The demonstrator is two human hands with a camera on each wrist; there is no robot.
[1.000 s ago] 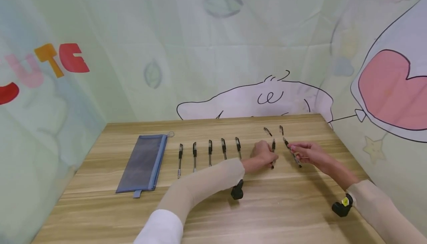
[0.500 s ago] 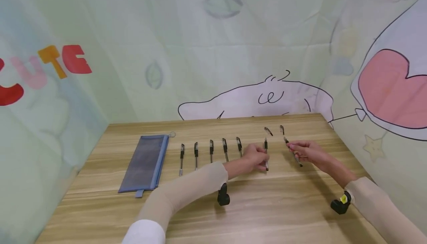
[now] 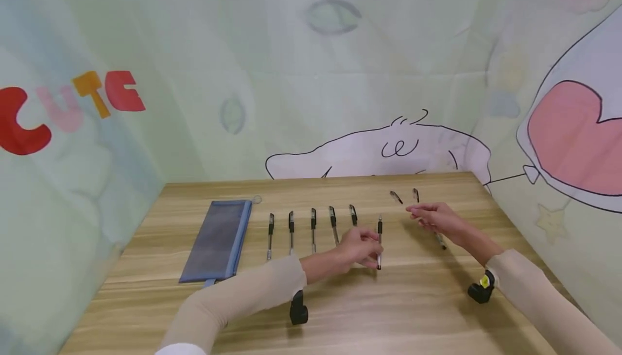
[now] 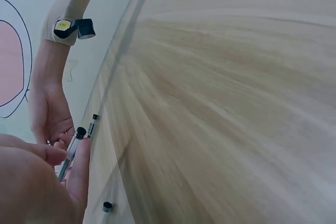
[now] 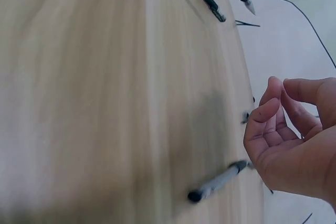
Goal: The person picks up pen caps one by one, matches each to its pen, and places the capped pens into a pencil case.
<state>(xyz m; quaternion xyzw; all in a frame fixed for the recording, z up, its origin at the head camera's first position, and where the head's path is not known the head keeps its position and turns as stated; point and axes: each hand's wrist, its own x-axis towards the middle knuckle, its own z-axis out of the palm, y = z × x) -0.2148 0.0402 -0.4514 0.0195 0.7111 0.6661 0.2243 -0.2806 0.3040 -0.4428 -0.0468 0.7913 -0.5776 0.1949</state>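
Observation:
My left hand [image 3: 360,246] pinches an uncapped black gel pen [image 3: 380,229], its tip pointing away from me. In the left wrist view the pen's rear end [image 4: 79,134] sticks out between thumb and fingers. My right hand [image 3: 439,219] hovers over a second uncapped pen [image 3: 441,241], which lies on the table. The right wrist view shows this hand [image 5: 289,140] with loosely bent fingers and nothing between them, apart from the pen [image 5: 218,182] below. Two loose black pen caps, a left one [image 3: 396,197] and a right one [image 3: 416,194], lie farther back.
Several capped black pens [image 3: 270,236] stand in a row left of my left hand, some partly hidden by the hand and sleeve. Farther left lies a flat blue mesh zip pouch [image 3: 218,241]. A printed curtain [image 3: 204,63] hangs behind the wooden table [image 3: 389,317].
My left hand has drawn its pen leftward and toward me, away from the other uncapped pen. My right hand has let go of its pen and lifted slightly leftward.

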